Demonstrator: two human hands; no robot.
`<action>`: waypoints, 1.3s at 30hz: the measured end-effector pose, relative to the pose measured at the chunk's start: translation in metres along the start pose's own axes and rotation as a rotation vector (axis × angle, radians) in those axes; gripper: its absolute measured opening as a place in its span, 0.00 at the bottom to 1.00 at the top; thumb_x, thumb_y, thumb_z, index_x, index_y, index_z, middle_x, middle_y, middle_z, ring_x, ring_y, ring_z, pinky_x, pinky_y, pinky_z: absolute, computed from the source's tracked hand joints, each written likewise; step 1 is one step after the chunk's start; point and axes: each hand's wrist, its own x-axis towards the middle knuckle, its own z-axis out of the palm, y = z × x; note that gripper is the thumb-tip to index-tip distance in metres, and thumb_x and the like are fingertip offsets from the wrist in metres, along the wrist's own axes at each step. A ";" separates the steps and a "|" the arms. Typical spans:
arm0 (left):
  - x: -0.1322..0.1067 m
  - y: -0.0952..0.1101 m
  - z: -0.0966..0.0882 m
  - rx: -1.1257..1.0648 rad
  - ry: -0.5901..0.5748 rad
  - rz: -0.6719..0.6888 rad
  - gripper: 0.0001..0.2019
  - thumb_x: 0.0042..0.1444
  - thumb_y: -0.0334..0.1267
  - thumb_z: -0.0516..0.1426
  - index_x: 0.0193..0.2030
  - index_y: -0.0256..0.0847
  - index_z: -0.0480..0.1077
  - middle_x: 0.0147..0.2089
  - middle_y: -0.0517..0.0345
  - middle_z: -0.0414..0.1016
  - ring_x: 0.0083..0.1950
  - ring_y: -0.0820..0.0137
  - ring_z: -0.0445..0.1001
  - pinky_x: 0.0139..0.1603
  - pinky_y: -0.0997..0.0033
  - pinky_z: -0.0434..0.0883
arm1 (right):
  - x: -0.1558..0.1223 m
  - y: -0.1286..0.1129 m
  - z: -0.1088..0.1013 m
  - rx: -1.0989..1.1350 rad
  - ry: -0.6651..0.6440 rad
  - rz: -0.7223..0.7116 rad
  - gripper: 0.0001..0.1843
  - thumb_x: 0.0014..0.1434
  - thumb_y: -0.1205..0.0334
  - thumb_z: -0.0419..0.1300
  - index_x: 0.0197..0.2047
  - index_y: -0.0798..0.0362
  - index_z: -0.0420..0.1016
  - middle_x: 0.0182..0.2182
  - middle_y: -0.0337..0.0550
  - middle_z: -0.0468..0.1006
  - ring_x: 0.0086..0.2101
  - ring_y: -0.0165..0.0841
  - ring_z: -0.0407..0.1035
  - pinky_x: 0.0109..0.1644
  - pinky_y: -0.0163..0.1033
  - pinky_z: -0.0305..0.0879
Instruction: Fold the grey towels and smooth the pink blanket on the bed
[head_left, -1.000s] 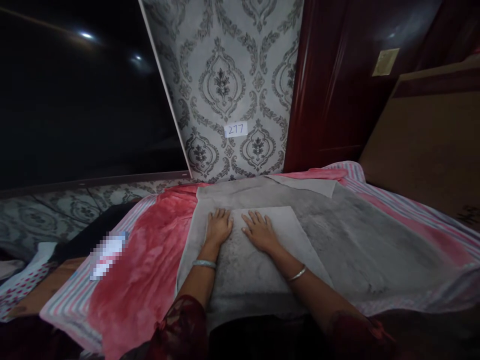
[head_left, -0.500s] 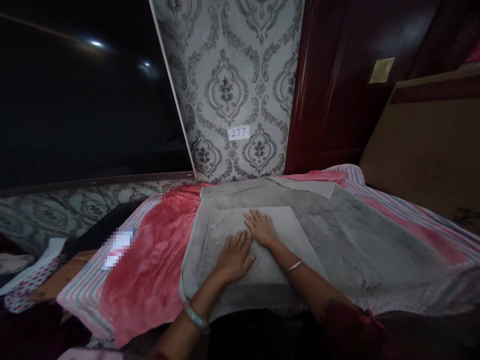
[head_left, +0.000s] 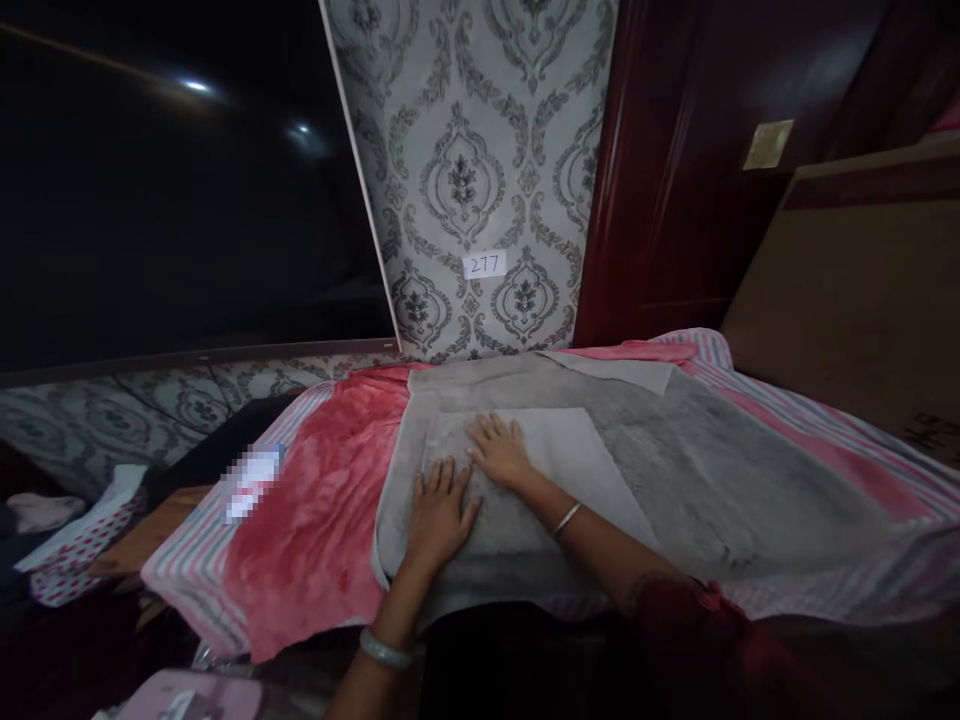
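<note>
A grey towel (head_left: 720, 470) lies spread over a pink blanket (head_left: 315, 510) on a raised surface. Its near left part is folded over into a paler square panel (head_left: 570, 450). My left hand (head_left: 437, 508) lies flat on the near left of that panel, fingers spread, a pale bangle on the wrist. My right hand (head_left: 496, 448) rests flat just beyond it, fingers stretched toward the panel's left edge, a thin bangle on the wrist. Neither hand holds anything.
A striped pink and blue sheet (head_left: 862, 430) lies under the blanket. Patterned grey wallpaper with a small tag reading 277 (head_left: 484, 265) stands behind. A dark red door (head_left: 675, 180) and a brown board (head_left: 847, 290) are at the right; a dark screen (head_left: 172, 200) at the left.
My left hand has slid back toward me from the panel's far left to its near left. My right hand has shifted a little left. The view has drifted left.
</note>
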 end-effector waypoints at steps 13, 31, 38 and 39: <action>-0.001 -0.010 0.008 -0.011 0.118 0.054 0.24 0.67 0.46 0.49 0.67 0.43 0.66 0.70 0.45 0.64 0.72 0.54 0.60 0.71 0.44 0.58 | 0.006 0.063 -0.013 -0.029 -0.067 0.184 0.34 0.71 0.44 0.40 0.75 0.47 0.50 0.74 0.46 0.47 0.71 0.44 0.40 0.71 0.58 0.37; 0.010 -0.020 0.019 -0.031 0.145 0.105 0.26 0.67 0.47 0.49 0.68 0.42 0.65 0.71 0.42 0.62 0.72 0.50 0.60 0.69 0.40 0.59 | -0.115 0.112 -0.037 -0.041 0.064 0.407 0.31 0.71 0.50 0.46 0.74 0.46 0.54 0.74 0.48 0.42 0.71 0.52 0.37 0.68 0.67 0.46; 0.013 -0.022 0.018 -0.001 0.110 0.106 0.26 0.67 0.46 0.48 0.68 0.39 0.64 0.71 0.39 0.61 0.72 0.49 0.59 0.69 0.39 0.59 | -0.134 0.049 -0.007 0.023 0.114 0.038 0.31 0.70 0.48 0.49 0.72 0.46 0.58 0.71 0.44 0.55 0.70 0.46 0.46 0.71 0.61 0.45; 0.013 -0.022 0.018 0.003 0.105 0.105 0.26 0.67 0.46 0.48 0.68 0.39 0.64 0.71 0.39 0.61 0.72 0.49 0.59 0.69 0.39 0.59 | -0.139 0.052 -0.004 0.020 0.120 0.043 0.31 0.70 0.48 0.50 0.72 0.46 0.58 0.71 0.44 0.55 0.70 0.46 0.46 0.71 0.61 0.45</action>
